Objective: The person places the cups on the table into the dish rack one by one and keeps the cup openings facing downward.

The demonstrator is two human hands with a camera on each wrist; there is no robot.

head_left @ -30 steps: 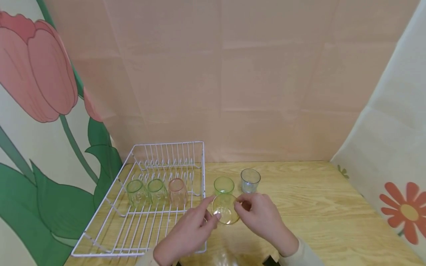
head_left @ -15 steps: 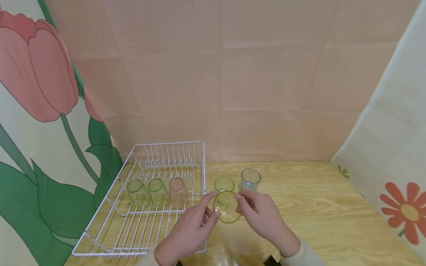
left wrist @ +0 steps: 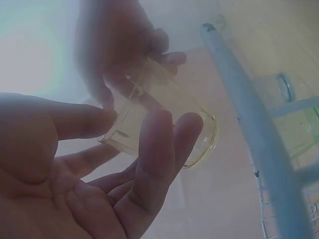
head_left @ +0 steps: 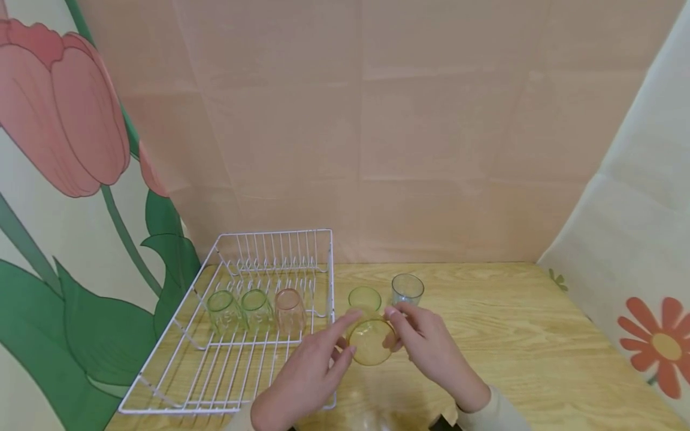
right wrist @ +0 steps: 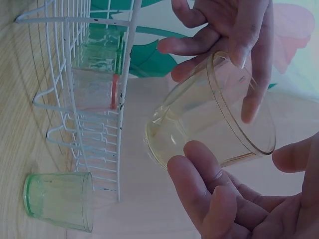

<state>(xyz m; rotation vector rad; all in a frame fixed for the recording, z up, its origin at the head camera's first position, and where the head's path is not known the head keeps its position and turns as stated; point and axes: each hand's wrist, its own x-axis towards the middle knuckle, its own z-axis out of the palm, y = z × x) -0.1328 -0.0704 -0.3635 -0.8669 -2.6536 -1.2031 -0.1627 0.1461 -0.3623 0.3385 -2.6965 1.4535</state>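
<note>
A transparent yellow drinking glass (head_left: 372,342) is held tilted above the table, between both hands. My left hand (head_left: 308,366) pinches its left side, thumb near one rim and fingers along the wall. On the opposite side my right hand (head_left: 429,348) grips it with thumb and fingertips, as the right wrist view shows around the glass (right wrist: 199,112). Just behind it on the table stands a green glass (head_left: 365,297), its lower part partly covered. A bluish clear glass (head_left: 407,289) stands behind my right hand.
To the left is a white wire dish rack (head_left: 215,413) on the wooden table (head_left: 512,341). Inside it stand two green glasses (head_left: 222,314) and a pink glass (head_left: 290,314) in a row. A pink-brown cloth (head_left: 377,131) hangs along the back.
The yellow glass has been turned and tilted between the hands, shifting slightly right. The right-hand fingers have changed position on it. Glasses on rack and table have stayed put.
</note>
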